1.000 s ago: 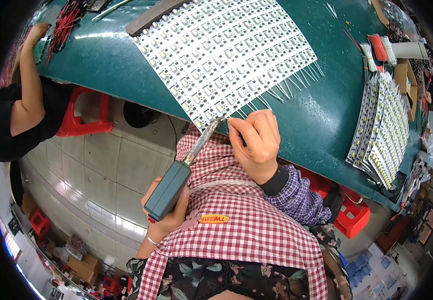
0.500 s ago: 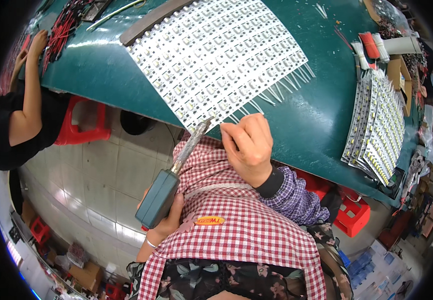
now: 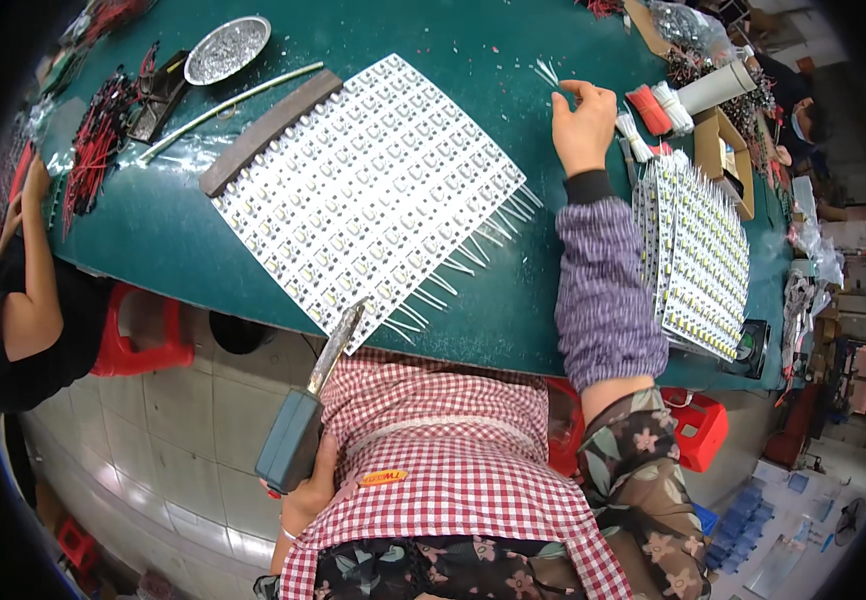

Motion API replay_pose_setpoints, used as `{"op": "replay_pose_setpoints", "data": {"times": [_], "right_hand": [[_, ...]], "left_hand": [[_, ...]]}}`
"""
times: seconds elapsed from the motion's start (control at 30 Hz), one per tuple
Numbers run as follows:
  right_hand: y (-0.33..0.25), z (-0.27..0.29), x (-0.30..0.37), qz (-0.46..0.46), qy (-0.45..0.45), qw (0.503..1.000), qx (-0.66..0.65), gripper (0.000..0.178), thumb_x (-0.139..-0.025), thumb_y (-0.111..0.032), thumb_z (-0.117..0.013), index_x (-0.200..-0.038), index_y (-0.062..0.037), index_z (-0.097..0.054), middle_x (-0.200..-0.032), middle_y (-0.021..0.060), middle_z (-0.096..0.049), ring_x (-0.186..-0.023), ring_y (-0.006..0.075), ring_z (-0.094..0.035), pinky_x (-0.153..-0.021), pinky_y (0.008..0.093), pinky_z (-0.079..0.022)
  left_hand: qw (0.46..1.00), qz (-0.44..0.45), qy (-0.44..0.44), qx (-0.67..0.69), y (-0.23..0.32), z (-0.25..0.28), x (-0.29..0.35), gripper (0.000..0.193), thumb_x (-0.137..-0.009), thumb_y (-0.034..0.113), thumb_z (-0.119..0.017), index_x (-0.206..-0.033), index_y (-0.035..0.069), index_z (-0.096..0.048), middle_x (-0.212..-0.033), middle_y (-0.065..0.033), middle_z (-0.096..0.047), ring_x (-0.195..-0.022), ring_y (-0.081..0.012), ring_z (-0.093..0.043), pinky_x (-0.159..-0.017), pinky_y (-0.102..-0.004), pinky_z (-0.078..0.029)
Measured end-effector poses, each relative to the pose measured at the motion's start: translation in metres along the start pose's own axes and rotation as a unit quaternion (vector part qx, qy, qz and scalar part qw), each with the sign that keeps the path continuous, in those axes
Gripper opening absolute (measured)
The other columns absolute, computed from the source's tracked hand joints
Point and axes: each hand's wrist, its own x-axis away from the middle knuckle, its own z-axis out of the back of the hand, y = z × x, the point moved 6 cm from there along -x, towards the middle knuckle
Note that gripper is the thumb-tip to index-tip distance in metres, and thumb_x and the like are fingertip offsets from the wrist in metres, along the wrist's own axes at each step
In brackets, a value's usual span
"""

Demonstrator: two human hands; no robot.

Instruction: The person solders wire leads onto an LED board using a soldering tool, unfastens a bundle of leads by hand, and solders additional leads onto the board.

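My left hand [image 3: 315,482] is wrapped round the dark green body of a soldering gun [image 3: 291,440]. Its metal tip points up and rests at or just over the near corner of a large white LED circuit board panel [image 3: 373,200]. Short white wires [image 3: 453,262] stick out along the panel's right edge. Farther right, my right hand [image 3: 587,125] reaches over the table with bent fingers, thumb and forefinger slightly apart. Right by those fingertips lie a few loose white wires [image 3: 547,72]. Nothing shows in that hand.
A dark bar [image 3: 271,133] lies along the panel's far left edge, near a thin rod [image 3: 233,108] and a metal dish [image 3: 227,50]. At right are stacked LED panels [image 3: 698,260], wire bundles [image 3: 649,110] and a cardboard box [image 3: 725,150]. A co-worker's arm [image 3: 38,250] is at left.
My right hand has moved from beside the panel's near corner away and right to the loose white wires. The soldering gun stays at the panel's corner; the view has shifted.
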Motion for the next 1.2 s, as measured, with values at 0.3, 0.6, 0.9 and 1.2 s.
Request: {"op": "replay_pose_setpoints", "data": {"times": [0.3,0.6,0.9,1.2], "right_hand": [[0.05,-0.079,-0.049,-0.034,-0.154,0.975,0.158,0.036,-0.093,-0.03,-0.067,-0.112,-0.0007,-0.062,-0.121,0.0216,-0.056,-0.116,0.0407,-0.051,-0.096,0.0491,-0.046],[0.014,-0.066,-0.026,0.069,-0.134,0.973,0.175,0.024,-0.091,-0.017,-0.067,-0.105,0.0008,-0.06,-0.108,0.0194,-0.059,-0.108,0.0392,-0.055,-0.088,0.05,-0.048],[-0.076,0.027,0.072,-0.022,-0.141,0.941,-0.308,0.005,-0.085,-0.002,-0.069,-0.089,0.0011,-0.07,-0.08,0.0104,-0.069,-0.067,0.0138,-0.062,-0.062,0.0284,-0.049],[-0.175,0.086,0.201,0.107,-0.183,0.904,-0.372,0.016,-0.076,0.009,-0.074,-0.088,-0.0006,-0.07,-0.076,0.0099,-0.063,-0.066,0.0233,-0.062,-0.058,0.0327,-0.048]], "left_hand": [[0.989,-0.074,-0.005,-0.13,-0.045,0.007,0.018,0.065,-0.083,0.027,-0.08,-0.138,0.001,-0.057,-0.12,-0.023,-0.065,-0.105,-0.0367,-0.065,-0.093,-0.0431,-0.05],[0.894,-0.325,0.039,-0.306,-0.014,-0.005,0.014,0.047,-0.089,0.03,-0.076,-0.127,0.005,-0.068,-0.114,-0.0189,-0.067,-0.092,-0.0344,-0.068,-0.078,-0.0397,-0.054],[0.896,-0.355,0.007,-0.267,0.022,-0.013,0.009,0.021,-0.092,0.008,-0.073,-0.107,-0.006,-0.071,-0.097,-0.0102,-0.073,-0.081,-0.0163,-0.068,-0.069,-0.0304,-0.054],[0.982,-0.125,0.094,0.11,0.021,-0.007,0.012,0.042,-0.088,-0.004,-0.07,-0.128,-0.006,-0.059,-0.105,-0.0117,-0.067,-0.066,-0.0101,-0.057,-0.056,-0.0251,-0.046]]}}
